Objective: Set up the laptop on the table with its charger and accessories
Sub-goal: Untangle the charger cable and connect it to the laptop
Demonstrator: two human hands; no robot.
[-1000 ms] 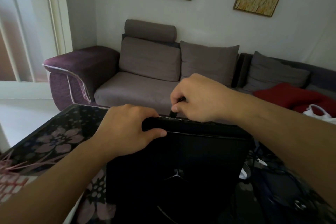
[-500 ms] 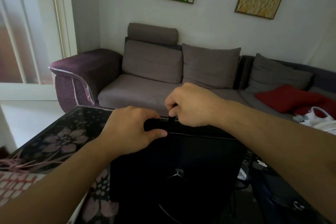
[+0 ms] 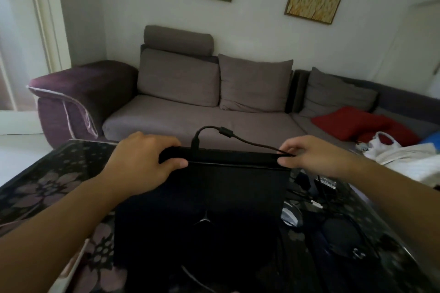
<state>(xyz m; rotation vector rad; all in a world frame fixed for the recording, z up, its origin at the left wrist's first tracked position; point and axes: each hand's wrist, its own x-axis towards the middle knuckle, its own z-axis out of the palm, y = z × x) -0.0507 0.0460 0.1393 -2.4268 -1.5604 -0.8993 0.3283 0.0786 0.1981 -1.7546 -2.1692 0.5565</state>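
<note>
Head view: the laptop [image 3: 202,216] stands closed and tipped up on the surface [image 3: 50,173], its lid with the three-pointed logo facing the camera and its rear edge uppermost. Its long axis runs left to right across the view, and that top edge points up and away toward the sofa [image 3: 195,114].

The left hand [image 3: 145,164] grips the top edge near its left end, fingers curled over the far side and thumb pressed on the near face; this looks meant to steady the tilted machine so the rear ports stay within reach.

The plug [image 3: 194,146] sits in the rear edge just right of that hand, pointing straight down into the laptop, so the charger appears connected. From it the cable [image 3: 240,140] arches up, passes a small bulge, and slopes down to the right.

The right hand [image 3: 309,157] pinches the cable where it meets the laptop's top right corner, thumb beneath and fingers above; I judge it is guiding the slack off to the right side.

On the surface right of the laptop lies a dark tangle of leads and accessories, too dim to name individually. The charger brick cannot be picked out with certainty.
</note>
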